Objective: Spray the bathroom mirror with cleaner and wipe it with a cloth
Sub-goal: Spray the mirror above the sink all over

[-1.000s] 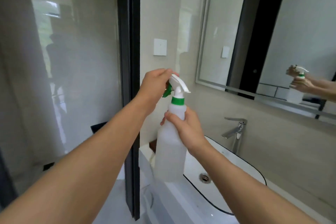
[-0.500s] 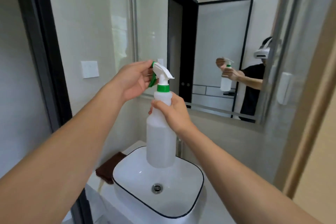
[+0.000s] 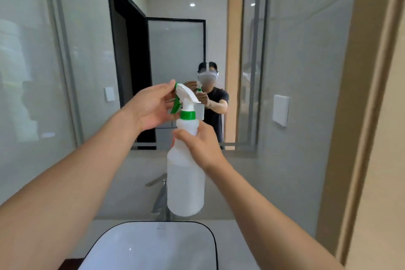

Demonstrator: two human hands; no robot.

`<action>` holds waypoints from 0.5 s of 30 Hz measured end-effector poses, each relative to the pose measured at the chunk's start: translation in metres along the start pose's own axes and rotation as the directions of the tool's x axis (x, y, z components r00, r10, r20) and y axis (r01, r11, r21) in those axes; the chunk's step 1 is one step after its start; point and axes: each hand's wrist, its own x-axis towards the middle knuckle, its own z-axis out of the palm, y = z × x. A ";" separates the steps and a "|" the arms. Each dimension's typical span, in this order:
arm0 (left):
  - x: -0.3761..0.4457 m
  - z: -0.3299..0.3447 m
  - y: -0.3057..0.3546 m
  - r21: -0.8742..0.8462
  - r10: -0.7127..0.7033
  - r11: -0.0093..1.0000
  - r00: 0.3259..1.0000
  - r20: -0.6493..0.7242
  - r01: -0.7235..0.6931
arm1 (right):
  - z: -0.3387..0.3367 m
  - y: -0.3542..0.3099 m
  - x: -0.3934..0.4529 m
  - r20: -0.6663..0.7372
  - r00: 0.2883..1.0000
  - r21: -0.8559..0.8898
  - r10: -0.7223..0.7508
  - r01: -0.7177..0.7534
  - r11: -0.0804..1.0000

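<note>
I hold a translucent white spray bottle (image 3: 185, 184) upright over the basin, straight in front of the bathroom mirror (image 3: 87, 55). Its spray head is white with a green collar and green trigger. My right hand (image 3: 198, 146) grips the bottle's neck and shoulder. My left hand (image 3: 152, 106) is at the spray head, fingertips on the nozzle end beside the trigger. The mirror shows the person in a black shirt holding the bottle the same way. A dark brown cloth (image 3: 71, 264) peeks in at the bottom edge, left of the basin.
A white basin with a black rim (image 3: 213, 245) sits below the bottle, a chrome tap (image 3: 158, 198) behind it. A white wall fitting (image 3: 280, 110) hangs right of the mirror. A beige frame (image 3: 359, 116) runs down the right side.
My view has swung right, from the glass door and wall to facing the mirror squarely. Both hands kept their hold on the bottle, which now sits centred before the mirror.
</note>
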 end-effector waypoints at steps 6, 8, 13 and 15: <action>-0.003 -0.002 -0.003 -0.100 -0.066 0.992 0.990 0.122 0.078 | 0.008 0.001 -0.011 -0.073 0.997 -0.035 0.034 -0.036 0.999; -0.005 -0.001 -0.005 -0.118 -0.062 0.990 0.990 0.128 0.077 | 0.009 0.000 -0.016 -0.075 0.997 -0.053 0.021 -0.025 0.998; -0.012 0.013 -0.006 -0.138 -0.121 0.982 0.991 0.065 0.129 | 0.003 0.001 -0.019 -0.096 0.995 -0.095 -0.002 -0.007 0.995; -0.016 0.016 -0.007 -0.183 -0.152 0.970 0.987 0.043 0.157 | 0.003 0.001 -0.020 -0.089 0.996 -0.112 -0.004 -0.006 0.994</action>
